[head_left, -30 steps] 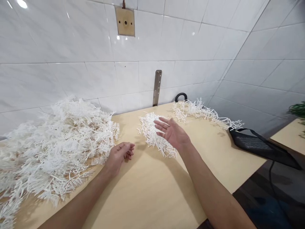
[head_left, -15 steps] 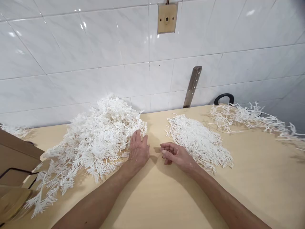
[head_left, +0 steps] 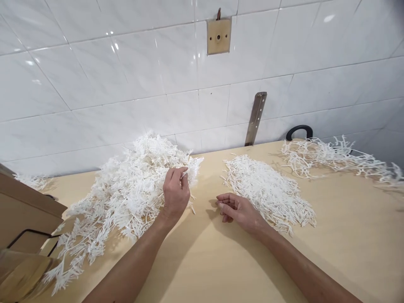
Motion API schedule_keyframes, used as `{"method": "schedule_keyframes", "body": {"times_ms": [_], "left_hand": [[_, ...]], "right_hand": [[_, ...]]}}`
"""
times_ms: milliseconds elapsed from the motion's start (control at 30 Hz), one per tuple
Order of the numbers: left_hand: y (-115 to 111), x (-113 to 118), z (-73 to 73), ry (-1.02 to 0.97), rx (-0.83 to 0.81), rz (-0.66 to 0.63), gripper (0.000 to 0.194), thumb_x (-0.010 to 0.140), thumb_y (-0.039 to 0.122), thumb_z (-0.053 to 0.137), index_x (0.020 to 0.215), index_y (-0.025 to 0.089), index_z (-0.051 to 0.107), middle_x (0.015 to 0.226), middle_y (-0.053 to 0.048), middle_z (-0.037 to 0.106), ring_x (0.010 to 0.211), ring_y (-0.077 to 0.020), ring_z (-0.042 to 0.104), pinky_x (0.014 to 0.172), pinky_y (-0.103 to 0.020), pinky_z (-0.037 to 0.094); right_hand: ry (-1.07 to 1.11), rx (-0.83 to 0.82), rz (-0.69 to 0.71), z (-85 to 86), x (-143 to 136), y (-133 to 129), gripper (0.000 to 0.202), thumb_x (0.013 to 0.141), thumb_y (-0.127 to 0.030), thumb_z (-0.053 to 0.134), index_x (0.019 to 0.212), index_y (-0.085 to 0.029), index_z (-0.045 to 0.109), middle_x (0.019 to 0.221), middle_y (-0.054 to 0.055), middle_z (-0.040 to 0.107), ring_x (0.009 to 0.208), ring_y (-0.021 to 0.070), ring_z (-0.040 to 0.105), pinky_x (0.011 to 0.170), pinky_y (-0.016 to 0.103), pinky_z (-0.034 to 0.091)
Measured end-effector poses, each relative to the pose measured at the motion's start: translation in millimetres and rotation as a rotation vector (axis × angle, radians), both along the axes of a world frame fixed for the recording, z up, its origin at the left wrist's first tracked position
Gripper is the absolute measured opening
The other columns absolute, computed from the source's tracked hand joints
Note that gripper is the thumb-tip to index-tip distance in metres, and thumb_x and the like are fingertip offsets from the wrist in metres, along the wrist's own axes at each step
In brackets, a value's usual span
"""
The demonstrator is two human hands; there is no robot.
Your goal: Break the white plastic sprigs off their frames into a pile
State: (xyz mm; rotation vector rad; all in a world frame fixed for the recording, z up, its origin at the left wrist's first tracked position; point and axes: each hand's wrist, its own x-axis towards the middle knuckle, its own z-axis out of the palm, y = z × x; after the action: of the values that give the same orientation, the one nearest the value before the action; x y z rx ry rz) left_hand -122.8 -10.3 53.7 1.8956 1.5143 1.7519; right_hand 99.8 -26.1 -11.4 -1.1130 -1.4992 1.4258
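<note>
My left hand point(head_left: 176, 191) is closed in a pinch on a white branched plastic sprig point(head_left: 197, 163) at the right edge of a large heap of such sprigs point(head_left: 126, 189). The sprig's feathery tips show just beyond the fingers; its stem is partly hidden by them. My right hand point(head_left: 235, 212) hovers low over the table, fingers loosely curled and thumb apart from the index finger, with nothing visible between them. Beside it lies a flatter pile of short white pieces point(head_left: 268, 189).
Bare branched white stems point(head_left: 331, 158) lie at the right rear, before a black curved handle point(head_left: 299, 131). A metal ruler-like strip point(head_left: 256, 120) leans on the tiled wall point(head_left: 142, 113). A cardboard box point(head_left: 30, 206) stands at the left on the wooden table point(head_left: 202, 269).
My left hand has lifted slightly, moved left and closed on a sprig, which now sticks out at the heap's right edge. My right hand has hardly moved. The view has shifted a little.
</note>
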Motion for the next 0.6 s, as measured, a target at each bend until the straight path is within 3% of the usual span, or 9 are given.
{"method": "schedule_keyframes", "body": {"times_ms": [100,233,333,400,500,600], "left_hand": [[-9,9,2.3,-0.046,-0.003,-0.058,0.018,0.087,0.026,0.059,0.102,0.022,0.069,0.098,-0.01,0.062,0.096,-0.0246,0.057,0.096,-0.037,0.042],[-23,31,-10.9,-0.091,-0.132,-0.182,0.014,0.089,0.026,0.057,0.096,0.023,0.07,0.095,-0.009,0.066,0.094,-0.0254,0.06,0.092,-0.038,0.044],[-35,50,-19.7,-0.113,-0.195,-0.298,0.019,0.092,0.022,0.05,0.099,0.023,0.067,0.098,-0.01,0.067,0.094,-0.025,0.062,0.087,-0.039,0.048],[-42,60,-22.1,-0.156,-0.23,-0.342,0.022,0.093,0.019,0.045,0.105,0.023,0.064,0.1,-0.01,0.066,0.093,-0.0236,0.062,0.085,-0.039,0.05],[-47,63,-21.1,-0.337,-0.287,-0.361,0.019,0.093,0.018,0.043,0.103,0.023,0.058,0.101,-0.009,0.064,0.089,-0.0216,0.064,0.079,-0.037,0.053],[-44,52,-12.7,-0.357,-0.211,-0.286,0.016,0.091,0.016,0.045,0.097,0.022,0.058,0.102,-0.009,0.064,0.096,-0.0224,0.063,0.087,-0.039,0.052]], "right_hand": [[0.059,-0.016,0.038,5.0,-1,0,0.051,0.08,-0.052,0.071,0.113,-0.015,0.062,0.096,0.01,0.07,0.066,0.017,0.067,0.062,0.033,0.054],[0.264,-0.157,0.034,12.8,-6,3,0.062,0.076,-0.051,0.076,0.125,-0.019,0.053,0.113,0.016,0.068,0.087,0.0237,0.07,0.071,0.039,0.059],[0.354,-0.243,0.039,20.1,-14,8,0.062,0.078,-0.053,0.074,0.127,-0.021,0.051,0.11,0.013,0.068,0.094,0.024,0.07,0.076,0.04,0.059],[0.378,-0.251,0.119,24.8,-20,11,0.055,0.08,-0.052,0.072,0.123,-0.022,0.055,0.106,0.011,0.069,0.092,0.022,0.069,0.076,0.036,0.057],[0.448,-0.276,0.266,26.6,-28,15,0.043,0.085,-0.051,0.066,0.117,-0.022,0.06,0.1,0.008,0.069,0.089,0.0199,0.068,0.077,0.034,0.055],[0.374,-0.216,0.289,23.0,-33,20,0.049,0.084,-0.049,0.069,0.123,-0.024,0.055,0.091,0.005,0.068,0.084,0.0202,0.067,0.074,0.034,0.054]]}}
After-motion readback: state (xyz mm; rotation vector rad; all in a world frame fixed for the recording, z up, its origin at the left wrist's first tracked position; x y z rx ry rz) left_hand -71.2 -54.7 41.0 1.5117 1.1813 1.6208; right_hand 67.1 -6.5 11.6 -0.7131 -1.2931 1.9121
